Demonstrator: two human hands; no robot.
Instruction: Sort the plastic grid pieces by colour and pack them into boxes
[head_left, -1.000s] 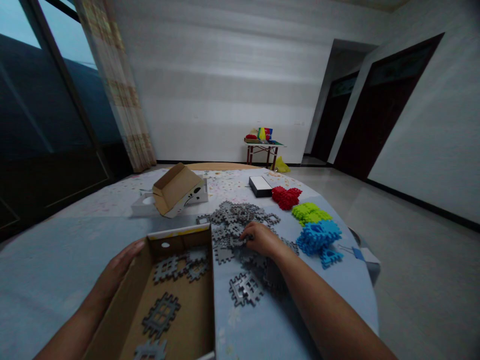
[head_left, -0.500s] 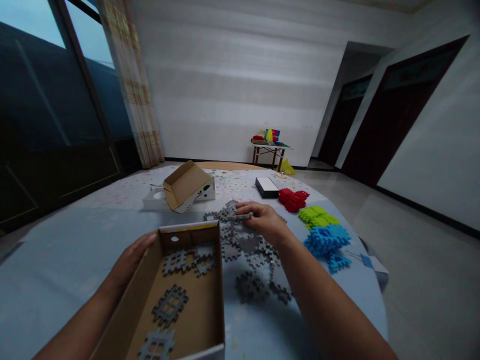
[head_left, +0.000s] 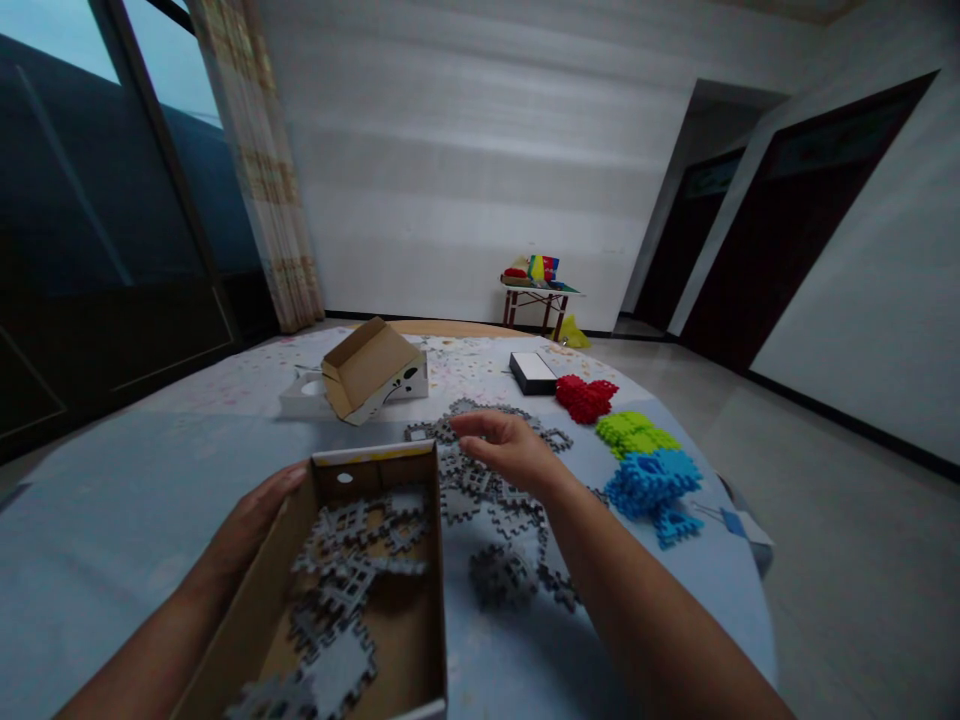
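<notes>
My left hand [head_left: 259, 515] grips the left wall of an open cardboard box [head_left: 409, 640] near its far corner, fingertips over the rim. Inside the box lie several grey interlocking plastic building pieces [head_left: 341, 665], some with window-like grids, overlapping one another. To the right of the box, my right hand [head_left: 506, 450] hovers over a spread pile of similar grey pieces [head_left: 476, 480]. Its thumb and index finger are a little apart, and I see nothing between them. The hand and forearm cover part of the pile.
Stacks of blue pieces [head_left: 652, 480], green pieces [head_left: 636, 435] and red pieces [head_left: 586, 398] line the table's right side. Behind them sits a black-and-white box [head_left: 532, 373]. A tilted cardboard lid [head_left: 375, 370] rests on a white tray [head_left: 304, 397] at the back left.
More grey pieces now lie in the box, covering much of its floor. My right hand no longer holds the grey piece it had and is again above the pile.
</notes>
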